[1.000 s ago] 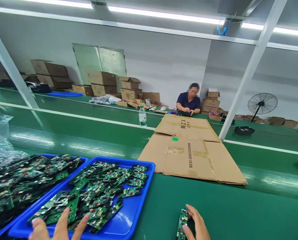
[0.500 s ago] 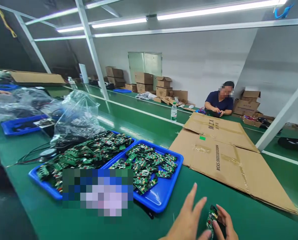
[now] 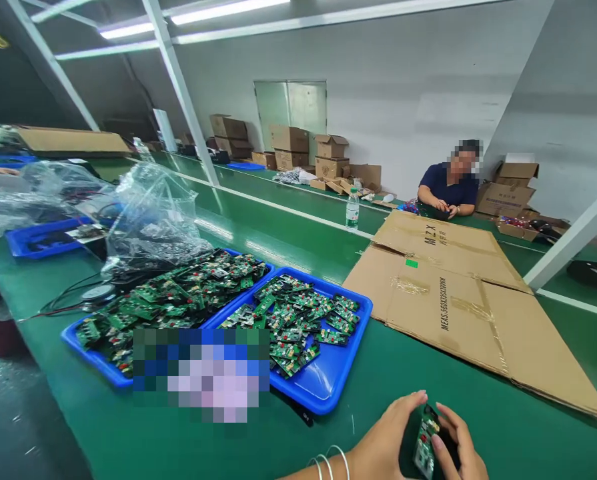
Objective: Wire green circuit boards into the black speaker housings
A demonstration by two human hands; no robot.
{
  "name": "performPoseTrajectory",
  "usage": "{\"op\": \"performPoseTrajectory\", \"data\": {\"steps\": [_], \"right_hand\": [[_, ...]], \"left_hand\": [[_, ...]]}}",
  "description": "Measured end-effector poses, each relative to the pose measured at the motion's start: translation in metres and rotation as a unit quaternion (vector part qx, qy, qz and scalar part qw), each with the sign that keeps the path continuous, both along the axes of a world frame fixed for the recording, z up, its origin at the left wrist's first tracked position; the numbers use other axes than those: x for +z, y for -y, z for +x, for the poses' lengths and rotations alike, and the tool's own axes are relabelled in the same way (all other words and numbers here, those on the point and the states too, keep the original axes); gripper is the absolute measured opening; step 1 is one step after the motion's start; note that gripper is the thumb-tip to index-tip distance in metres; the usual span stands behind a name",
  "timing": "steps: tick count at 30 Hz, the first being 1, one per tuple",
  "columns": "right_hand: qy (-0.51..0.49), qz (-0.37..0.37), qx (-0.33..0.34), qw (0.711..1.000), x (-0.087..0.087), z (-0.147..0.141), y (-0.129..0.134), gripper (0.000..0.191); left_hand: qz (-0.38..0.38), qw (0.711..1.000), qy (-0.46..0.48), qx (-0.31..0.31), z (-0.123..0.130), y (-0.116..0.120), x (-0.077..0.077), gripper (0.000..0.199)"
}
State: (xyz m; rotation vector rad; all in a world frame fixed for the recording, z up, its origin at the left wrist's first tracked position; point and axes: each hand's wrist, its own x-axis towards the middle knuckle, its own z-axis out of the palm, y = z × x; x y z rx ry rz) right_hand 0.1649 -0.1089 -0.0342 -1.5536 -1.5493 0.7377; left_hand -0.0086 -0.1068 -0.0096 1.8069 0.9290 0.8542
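In the lower right of the head view, my right hand (image 3: 461, 443) grips a small green circuit board (image 3: 425, 443), thumb on its face and fingers behind. The board stands on its long side and shows a red part. My left hand (image 3: 385, 437), with thin bangles at the wrist, curves around the board's left side. Its fingertips meet the board's upper end, and its thumb is out of sight. To the left, a blue tray (image 3: 323, 397) holds many similar boards, and a second blue tray (image 3: 98, 363) beside it is heaped with more.
Flattened cardboard (image 3: 471, 327) covers the bench on the right. A water bottle (image 3: 352, 210) stands behind it, and a co-worker (image 3: 448, 187) sits across. Clear plastic bags (image 3: 148, 220) and a further blue tray (image 3: 23, 247) lie at left. A pixelated patch hides the front of the trays.
My left hand, spread with fingers apart before, has come in against the circuit board and curled around it. My right hand keeps its hold. The whole view has tilted slightly downward.
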Motion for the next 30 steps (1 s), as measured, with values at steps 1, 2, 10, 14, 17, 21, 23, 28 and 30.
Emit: {"op": "performPoseTrajectory", "data": {"steps": [1, 2, 10, 14, 17, 21, 23, 28, 30], "right_hand": [[-0.006, 0.003, 0.016, 1.0, 0.003, 0.001, 0.0, 0.045], [-0.013, 0.008, 0.03, 0.999, 0.007, 0.002, 0.001, 0.044], [-0.03, 0.004, 0.077, 0.997, 0.026, 0.003, 0.007, 0.036], [-0.029, 0.014, 0.085, 0.996, 0.032, 0.0, 0.008, 0.032], [-0.032, 0.026, 0.091, 0.995, 0.036, -0.001, 0.008, 0.029], [-0.032, 0.02, 0.094, 0.995, 0.038, -0.002, 0.007, 0.028], [-0.021, 0.011, 0.098, 0.995, 0.038, -0.002, 0.007, 0.028], [0.019, 0.021, 0.14, 0.99, 0.038, -0.001, 0.006, 0.024], [0.027, 0.027, 0.147, 0.988, 0.037, 0.0, 0.006, 0.024]], "left_hand": [[-0.005, 1.0, 0.004, 0.0, 0.0, 0.003, 0.005, 0.108], [-0.011, 1.0, 0.005, 0.006, 0.0, 0.005, 0.009, 0.106], [-0.046, 0.998, -0.023, 0.022, -0.002, 0.01, 0.027, 0.104], [-0.008, 0.999, -0.042, -0.001, -0.001, 0.01, 0.027, 0.1], [0.007, 0.998, -0.059, -0.017, -0.001, 0.01, 0.027, 0.099], [-0.001, 0.997, -0.077, -0.02, -0.001, 0.009, 0.027, 0.099], [-0.009, 0.996, -0.083, -0.019, -0.001, 0.008, 0.028, 0.099], [-0.021, 0.995, -0.095, -0.017, 0.0, 0.009, 0.03, 0.097], [-0.022, 0.995, -0.099, -0.014, 0.0, 0.009, 0.031, 0.096]]}}
